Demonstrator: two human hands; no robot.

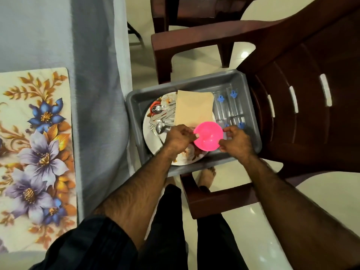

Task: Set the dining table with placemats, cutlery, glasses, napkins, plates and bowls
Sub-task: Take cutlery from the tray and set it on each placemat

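**Both hands on pink bowl, tray still loaded**

Left hand [180,136] and right hand [236,142] pinch pink bowl [208,138] rims inside grey tray [136,112]. Plates [152,133], cutlery [161,117], napkins [192,108], glasses [229,106] remain in tray. Left of tray: one placemat [33,152] laid on surface [35,32]. Judging early.

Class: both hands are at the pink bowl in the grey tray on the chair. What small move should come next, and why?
Probably lift the pink bowl straight up out of the grey tray. The left hand and right hand already pinch its opposite rims, and the floral placemat on the table has nothing on it yet.
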